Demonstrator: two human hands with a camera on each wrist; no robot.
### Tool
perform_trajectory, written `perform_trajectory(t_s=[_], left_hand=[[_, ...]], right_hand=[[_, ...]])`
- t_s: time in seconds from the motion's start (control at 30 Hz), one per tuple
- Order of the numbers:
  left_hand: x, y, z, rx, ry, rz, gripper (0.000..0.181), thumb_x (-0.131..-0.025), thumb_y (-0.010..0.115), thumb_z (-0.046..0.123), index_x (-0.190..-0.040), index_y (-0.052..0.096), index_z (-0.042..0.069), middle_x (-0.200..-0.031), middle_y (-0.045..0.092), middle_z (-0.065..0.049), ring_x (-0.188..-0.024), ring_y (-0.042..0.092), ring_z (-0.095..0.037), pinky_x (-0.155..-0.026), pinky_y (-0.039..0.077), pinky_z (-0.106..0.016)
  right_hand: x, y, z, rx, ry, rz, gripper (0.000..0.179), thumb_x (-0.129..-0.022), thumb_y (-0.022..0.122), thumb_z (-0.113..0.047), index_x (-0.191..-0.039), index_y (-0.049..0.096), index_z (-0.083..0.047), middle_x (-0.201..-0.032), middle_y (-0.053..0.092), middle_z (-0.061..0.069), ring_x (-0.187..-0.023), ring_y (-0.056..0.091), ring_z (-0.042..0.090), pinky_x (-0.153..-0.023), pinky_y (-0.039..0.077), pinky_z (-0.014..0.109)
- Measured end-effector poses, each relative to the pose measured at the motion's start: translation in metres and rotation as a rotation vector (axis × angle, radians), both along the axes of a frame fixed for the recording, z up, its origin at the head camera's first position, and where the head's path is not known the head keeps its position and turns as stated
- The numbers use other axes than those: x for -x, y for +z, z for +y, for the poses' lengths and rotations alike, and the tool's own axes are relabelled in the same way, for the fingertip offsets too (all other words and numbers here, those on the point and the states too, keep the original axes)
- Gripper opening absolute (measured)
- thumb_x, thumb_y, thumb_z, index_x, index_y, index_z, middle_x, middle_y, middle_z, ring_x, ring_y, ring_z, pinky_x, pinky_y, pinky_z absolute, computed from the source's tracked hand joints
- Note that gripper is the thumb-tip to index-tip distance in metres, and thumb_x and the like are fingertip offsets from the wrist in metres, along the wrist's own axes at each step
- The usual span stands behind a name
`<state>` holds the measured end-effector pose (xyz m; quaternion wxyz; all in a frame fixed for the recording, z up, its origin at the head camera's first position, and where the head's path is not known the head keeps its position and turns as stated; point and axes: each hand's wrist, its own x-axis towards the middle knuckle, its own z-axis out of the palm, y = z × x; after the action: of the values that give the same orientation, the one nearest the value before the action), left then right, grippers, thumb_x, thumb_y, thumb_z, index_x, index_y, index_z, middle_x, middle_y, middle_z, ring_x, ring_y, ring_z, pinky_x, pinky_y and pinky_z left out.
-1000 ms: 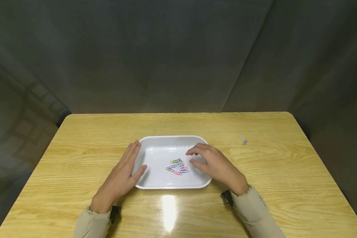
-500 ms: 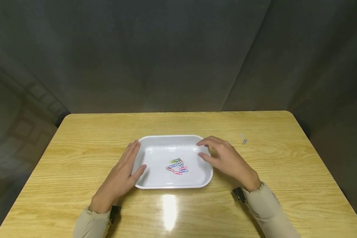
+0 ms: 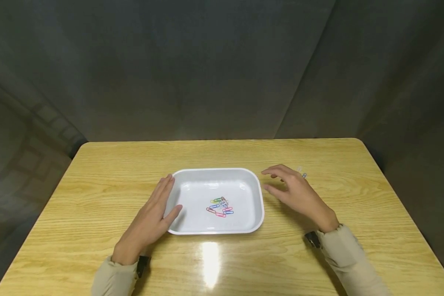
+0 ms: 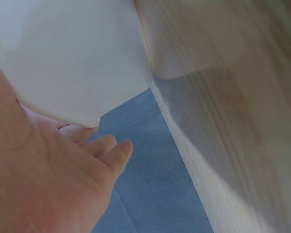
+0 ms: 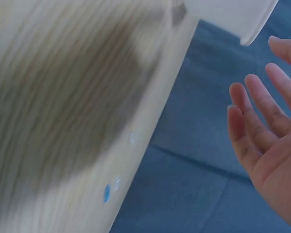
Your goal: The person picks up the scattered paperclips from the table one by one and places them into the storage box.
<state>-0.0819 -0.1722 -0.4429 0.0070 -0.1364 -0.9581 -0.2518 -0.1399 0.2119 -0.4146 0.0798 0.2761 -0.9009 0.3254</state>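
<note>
A white tray holds several coloured paper clips, heaped near its middle. My left hand rests against the tray's left rim, fingers fairly straight along it and thumb reaching over the inside. In the left wrist view, some fingertips pass behind the tray's edge. My right hand hovers just beyond the tray's right side, fingers loosely bent, thumb apart, nothing between them. A blue paper clip and two pale paper clips lie on the table, seen in the right wrist view; the right hand partly covers this group in the head view.
The wood-grain table extends around the tray on all sides. Dark cloth hangs behind its far edge and at both sides. Light glares off the tabletop in front of the tray.
My right hand has moved rightward from over the tray's inside to outside its right rim, nearer the loose clips. The left hand and the tray stay nearly in place.
</note>
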Motion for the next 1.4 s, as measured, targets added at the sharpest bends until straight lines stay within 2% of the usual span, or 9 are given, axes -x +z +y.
perform_trajectory(t_s=[0.37, 0.7, 1.0, 1.23, 1.4], left_hand=[[0.0, 0.0, -0.001, 0.001, 0.002, 0.001, 0.078, -0.101, 0.052, 0.043, -0.16, 0.014, 0.01, -0.168, 0.013, -0.01, -0.155, 0.013, -0.034, -0.123, 0.022, -0.056], [0.001, 0.0, 0.0, -0.003, 0.0, -0.004, 0.078, -0.101, 0.052, 0.043, -0.16, 0.014, 0.01, -0.168, 0.013, -0.011, -0.155, 0.013, -0.033, -0.123, 0.021, -0.055], [0.001, -0.001, 0.001, 0.0, 0.003, -0.003, 0.077, -0.101, 0.052, 0.042, -0.16, 0.014, 0.009, -0.168, 0.013, -0.011, -0.155, 0.013, -0.033, -0.123, 0.021, -0.056], [0.0, 0.0, 0.001, 0.002, 0.001, 0.002, 0.077, -0.101, 0.052, 0.042, -0.16, 0.014, 0.009, -0.168, 0.013, -0.011, -0.155, 0.013, -0.033, -0.123, 0.022, -0.056], [0.0, 0.0, 0.0, -0.001, -0.001, 0.005, 0.077, -0.101, 0.053, 0.04, -0.16, 0.015, 0.008, -0.168, 0.013, -0.011, -0.155, 0.013, -0.034, -0.123, 0.022, -0.056]], right_hand=[[0.013, -0.01, 0.03, -0.025, -0.066, -0.086, 0.034, -0.089, 0.074, -0.011, -0.122, 0.066, -0.004, -0.119, 0.068, 0.013, -0.105, 0.064, 0.034, -0.084, 0.057, 0.052], [0.024, -0.017, 0.046, -0.094, -0.093, -0.12, 0.034, -0.09, 0.073, -0.011, -0.122, 0.067, -0.001, -0.113, 0.069, 0.015, -0.1, 0.065, 0.033, -0.081, 0.057, 0.048], [0.032, -0.016, 0.055, -0.192, -0.092, -0.159, 0.032, -0.089, 0.072, -0.008, -0.119, 0.067, 0.002, -0.107, 0.069, 0.016, -0.095, 0.067, 0.031, -0.08, 0.058, 0.046], [0.037, -0.016, 0.057, -0.259, -0.104, -0.218, 0.033, -0.091, 0.07, -0.01, -0.122, 0.066, 0.003, -0.106, 0.069, 0.015, -0.093, 0.063, 0.027, -0.079, 0.055, 0.044], [0.038, -0.016, 0.055, -0.278, -0.107, -0.243, 0.033, -0.092, 0.069, -0.011, -0.121, 0.066, 0.005, -0.101, 0.067, 0.013, -0.086, 0.059, 0.022, -0.074, 0.052, 0.038]])
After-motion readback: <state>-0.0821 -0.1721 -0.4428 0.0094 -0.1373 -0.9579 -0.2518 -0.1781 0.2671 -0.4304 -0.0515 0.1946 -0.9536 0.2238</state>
